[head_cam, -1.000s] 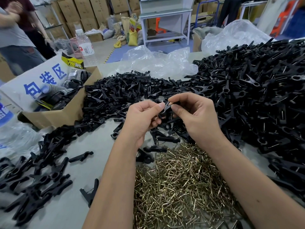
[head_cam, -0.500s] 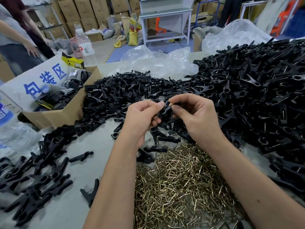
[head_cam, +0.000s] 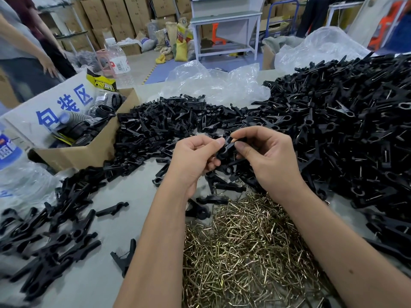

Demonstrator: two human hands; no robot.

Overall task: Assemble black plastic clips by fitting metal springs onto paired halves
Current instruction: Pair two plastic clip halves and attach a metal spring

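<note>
We hold one small black plastic clip (head_cam: 225, 150) above the grey tabletop (head_cam: 124, 221), between both hands. Our left hand (head_cam: 195, 158) has its grip closed on the lower part of the clip, with the thumb pressing from above and the curled fingers under it. Our right hand (head_cam: 266, 156) pinches the upper end of the clip between thumb and forefinger, so this grip is closed on it too. Whether a spring already sits on the clip, we cannot tell, because the fingers hide it.

We judge that the clip is very light and stiff, made of hard moulded plastic with smooth faces, so it can slip if the pinch is weak. The two halves probably want to slide apart until the spring locks them. It is best to take hold near the middle pivot with one hand and at the tail end with the other.

The loose brass-coloured wire springs (head_cam: 246, 252) lie in a heap just below our wrists. They look thin, springy and easy to tangle. A large pile of black clips with springs (head_cam: 347, 130) lies to the right, and loose black clip halves (head_cam: 155, 127) lie behind the hands.
</note>
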